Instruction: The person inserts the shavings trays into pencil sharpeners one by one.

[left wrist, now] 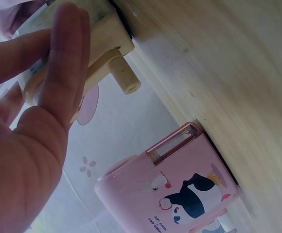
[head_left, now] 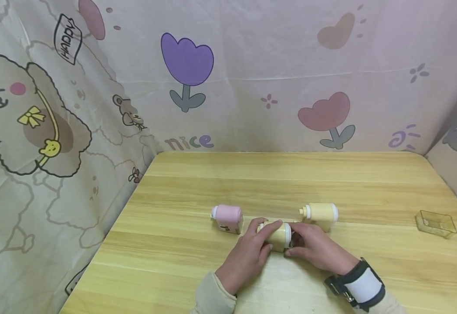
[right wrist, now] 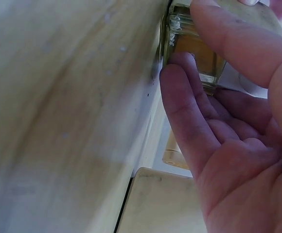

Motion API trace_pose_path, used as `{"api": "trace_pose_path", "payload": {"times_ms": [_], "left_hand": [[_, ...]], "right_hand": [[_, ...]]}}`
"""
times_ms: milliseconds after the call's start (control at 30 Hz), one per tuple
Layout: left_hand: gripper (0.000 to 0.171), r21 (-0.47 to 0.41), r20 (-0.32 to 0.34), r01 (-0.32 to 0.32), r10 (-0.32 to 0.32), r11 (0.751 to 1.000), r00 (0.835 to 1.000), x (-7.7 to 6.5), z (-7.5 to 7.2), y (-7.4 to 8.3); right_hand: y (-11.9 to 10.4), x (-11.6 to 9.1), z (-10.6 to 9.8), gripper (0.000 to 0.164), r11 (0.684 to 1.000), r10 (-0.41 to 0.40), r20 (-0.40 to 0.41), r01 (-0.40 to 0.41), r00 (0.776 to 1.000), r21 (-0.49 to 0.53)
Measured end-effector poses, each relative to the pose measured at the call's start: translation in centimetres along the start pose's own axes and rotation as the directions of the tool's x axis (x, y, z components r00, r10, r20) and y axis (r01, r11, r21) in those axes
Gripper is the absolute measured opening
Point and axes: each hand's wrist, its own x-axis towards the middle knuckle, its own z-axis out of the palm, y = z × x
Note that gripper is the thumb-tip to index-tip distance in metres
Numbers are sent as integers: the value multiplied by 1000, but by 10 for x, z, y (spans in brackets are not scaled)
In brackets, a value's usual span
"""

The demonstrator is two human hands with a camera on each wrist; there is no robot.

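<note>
My left hand (head_left: 248, 253) grips a yellow hand-crank pencil sharpener (head_left: 278, 237) lying low on the table. Its crank handle (left wrist: 125, 77) sticks out past my fingers in the left wrist view. At the sharpener's right end, my right hand (head_left: 319, 247) pinches a clear yellowish shavings drawer (right wrist: 204, 51) between thumb and fingertips; how far it sits inside the body is hidden. A pink sharpener (head_left: 228, 217) with a panda print stands left of my left hand. Just behind my right hand is a second yellow sharpener (head_left: 321, 213).
A separate clear yellow drawer (head_left: 436, 223) lies at the right side of the wooden table (head_left: 291, 174). Printed cloth (head_left: 252, 87) hangs behind the table and at both sides. A band with a white panel (head_left: 363, 285) wraps the right wrist.
</note>
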Motion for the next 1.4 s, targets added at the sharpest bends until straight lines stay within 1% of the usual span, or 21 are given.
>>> {"api": "trace_pose_path", "payload": {"times_ms": [533, 700, 1000, 1400], "left_hand": [[62, -3, 8, 6, -6, 1000, 1000, 0, -1, 1], [63, 3, 4, -2, 2, 1000, 1000, 1, 0, 1], [62, 2, 11, 4, -4, 1000, 1000, 1, 0, 2], [63, 1, 14, 17, -17, 1000, 1000, 1, 0, 2]], "right_hand": [[0, 1, 0, 41, 1000, 12, 9, -12, 1000, 25], [-1, 1, 0, 42, 999, 24, 10, -24, 1000, 36], [-1, 2, 0, 43, 1000, 25, 11, -25, 1000, 17], [-2, 3, 0, 43, 999, 37, 16, -38, 999, 26]]}}
